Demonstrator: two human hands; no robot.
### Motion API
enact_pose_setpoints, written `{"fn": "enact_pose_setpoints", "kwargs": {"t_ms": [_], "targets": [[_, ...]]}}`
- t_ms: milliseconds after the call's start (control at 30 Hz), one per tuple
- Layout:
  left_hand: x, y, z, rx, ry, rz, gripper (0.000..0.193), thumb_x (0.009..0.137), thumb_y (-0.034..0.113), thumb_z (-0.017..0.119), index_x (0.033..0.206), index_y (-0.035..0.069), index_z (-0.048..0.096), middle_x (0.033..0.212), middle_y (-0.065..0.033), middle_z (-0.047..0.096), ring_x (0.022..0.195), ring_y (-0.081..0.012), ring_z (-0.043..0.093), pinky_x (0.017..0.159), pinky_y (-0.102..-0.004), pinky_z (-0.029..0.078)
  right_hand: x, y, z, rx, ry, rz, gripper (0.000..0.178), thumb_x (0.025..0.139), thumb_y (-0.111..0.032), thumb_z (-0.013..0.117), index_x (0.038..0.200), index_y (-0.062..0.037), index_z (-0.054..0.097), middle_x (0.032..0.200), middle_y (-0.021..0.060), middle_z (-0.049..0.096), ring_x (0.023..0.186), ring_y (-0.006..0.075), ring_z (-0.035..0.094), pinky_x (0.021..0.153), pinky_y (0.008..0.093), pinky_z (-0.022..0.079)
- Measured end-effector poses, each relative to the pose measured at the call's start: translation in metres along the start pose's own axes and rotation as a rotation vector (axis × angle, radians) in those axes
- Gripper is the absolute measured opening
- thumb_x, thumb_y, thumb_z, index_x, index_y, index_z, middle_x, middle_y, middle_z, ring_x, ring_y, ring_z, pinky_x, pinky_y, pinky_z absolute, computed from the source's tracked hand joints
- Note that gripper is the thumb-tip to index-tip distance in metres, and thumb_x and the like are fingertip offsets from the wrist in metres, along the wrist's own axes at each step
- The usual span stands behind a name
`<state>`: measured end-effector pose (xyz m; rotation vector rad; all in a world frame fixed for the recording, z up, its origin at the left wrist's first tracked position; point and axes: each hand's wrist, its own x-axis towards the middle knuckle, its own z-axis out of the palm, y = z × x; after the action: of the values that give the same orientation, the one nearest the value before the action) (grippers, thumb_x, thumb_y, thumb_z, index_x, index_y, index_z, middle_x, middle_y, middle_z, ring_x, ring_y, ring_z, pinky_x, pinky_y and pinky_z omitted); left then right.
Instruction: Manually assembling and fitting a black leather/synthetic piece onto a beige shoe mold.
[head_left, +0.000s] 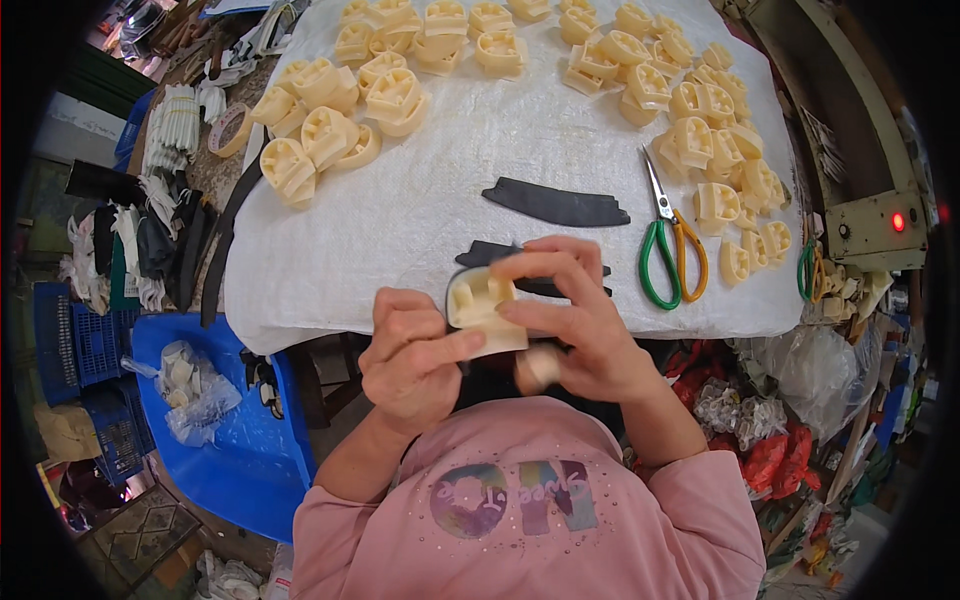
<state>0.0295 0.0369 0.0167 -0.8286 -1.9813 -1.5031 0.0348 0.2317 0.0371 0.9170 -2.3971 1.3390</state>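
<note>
A cream plastic heel block [482, 308] with a black strip wrapped along its edge sits between both hands, just in front of the table's near edge. My left hand [412, 360] grips its lower left side, thumb pressed on the front. My right hand [575, 318] covers its top and right side, fingers curled over it. On the white cloth [420, 210] just beyond lie two more black strips [556, 202], one partly hidden behind my right hand.
Several cream heel blocks are piled on the cloth's far left [325, 130] and right [700, 130]. Scissors with green and orange handles [668, 240] lie right of the strips. A blue plastic stool [215, 420] with a bag stands lower left. A machine with a red light [897, 222] stands at right.
</note>
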Motion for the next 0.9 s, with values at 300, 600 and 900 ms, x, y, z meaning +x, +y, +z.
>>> {"fn": "enact_pose_setpoints", "kwargs": {"t_ms": [300,600,900], "targets": [[0.004,0.009,0.007,-0.085,0.096,-0.017,0.038,0.057,-0.015,0.067,0.085,0.010,0.064,0.085,-0.0089,0.050,0.074,-0.0233,0.050,0.066,-0.0315,0.041,-0.049,-0.006,0.029,1.095,0.210,0.801,0.023,0.090,-0.019,0.060,0.105,-0.0011,0.055,0.099,0.0083,0.059,0.093,0.0134,0.057,0.081,0.0271,0.046],[-0.004,0.004,0.013,-0.015,-0.161,0.121,0.029,0.060,-0.008,0.063,0.087,0.003,0.059,0.089,-0.0097,0.058,0.080,-0.0236,0.060,0.067,-0.0334,0.040,-0.038,-0.008,0.027,1.235,0.505,0.670,0.021,0.096,-0.012,0.047,0.112,0.0012,0.049,0.105,0.0085,0.057,0.100,0.0177,0.059,0.088,0.0369,0.051],[-0.006,-0.002,0.008,0.397,-0.264,0.057,0.030,0.056,-0.008,0.063,0.084,0.003,0.060,0.085,-0.0105,0.058,0.071,-0.0244,0.055,0.069,-0.0344,0.037,-0.031,-0.030,-0.010,0.782,0.122,0.432,0.024,0.095,-0.019,0.049,0.108,-0.0006,0.043,0.100,0.0254,0.062,0.114,0.0335,0.053,0.098,0.0510,0.040]]}}
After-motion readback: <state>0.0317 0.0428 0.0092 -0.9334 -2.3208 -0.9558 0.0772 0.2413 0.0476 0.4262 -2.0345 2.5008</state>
